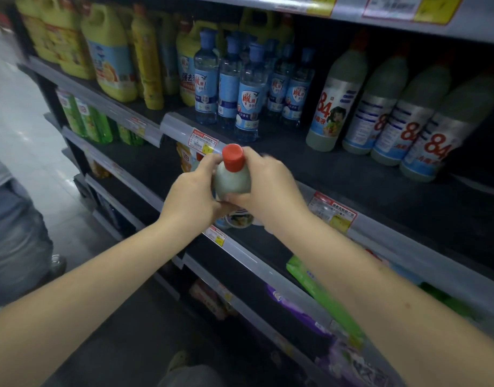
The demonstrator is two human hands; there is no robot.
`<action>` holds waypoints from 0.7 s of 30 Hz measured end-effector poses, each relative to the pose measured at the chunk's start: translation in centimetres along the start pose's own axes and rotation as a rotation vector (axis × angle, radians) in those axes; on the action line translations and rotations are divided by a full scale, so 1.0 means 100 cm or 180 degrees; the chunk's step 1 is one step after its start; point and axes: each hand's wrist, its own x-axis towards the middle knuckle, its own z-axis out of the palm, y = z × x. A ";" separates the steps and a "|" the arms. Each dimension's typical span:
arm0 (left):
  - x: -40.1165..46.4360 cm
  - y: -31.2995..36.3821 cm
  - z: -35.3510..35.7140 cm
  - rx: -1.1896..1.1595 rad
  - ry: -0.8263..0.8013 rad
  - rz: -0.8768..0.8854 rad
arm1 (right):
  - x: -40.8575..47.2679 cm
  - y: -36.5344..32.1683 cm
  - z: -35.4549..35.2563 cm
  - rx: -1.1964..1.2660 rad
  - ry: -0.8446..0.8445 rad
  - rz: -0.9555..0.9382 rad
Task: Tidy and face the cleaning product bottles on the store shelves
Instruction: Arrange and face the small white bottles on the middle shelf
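I hold a pale grey-green bottle with a red cap [232,177] upright in front of the shelf edge. My left hand [192,195] grips its left side and my right hand [265,188] grips its right side; its label is mostly hidden below my hands. On the shelf [352,174] behind, several matching "84" disinfectant bottles [332,104] stand in a row at the right. A cluster of clear blue-capped bottles [248,93] stands in the middle.
Yellow detergent jugs [109,54] fill the shelf's left end. Green bottles [84,118] stand on a lower shelf at the left. Green and purple packets [318,291] lie on lower shelves. A person in jeans [14,227] stands at the left in the aisle.
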 end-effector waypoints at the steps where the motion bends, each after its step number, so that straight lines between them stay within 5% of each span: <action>1: -0.001 0.008 -0.005 -0.0035 0.0076 0.0019 | -0.002 -0.004 -0.009 -0.0059 0.0067 -0.0071; 10: 0.006 0.067 -0.039 -0.0113 0.0478 0.0529 | -0.011 -0.028 -0.079 -0.0388 0.0581 -0.0418; 21: 0.045 0.107 0.012 -0.0311 0.0309 0.1124 | -0.016 0.013 -0.110 -0.0745 0.1192 0.0031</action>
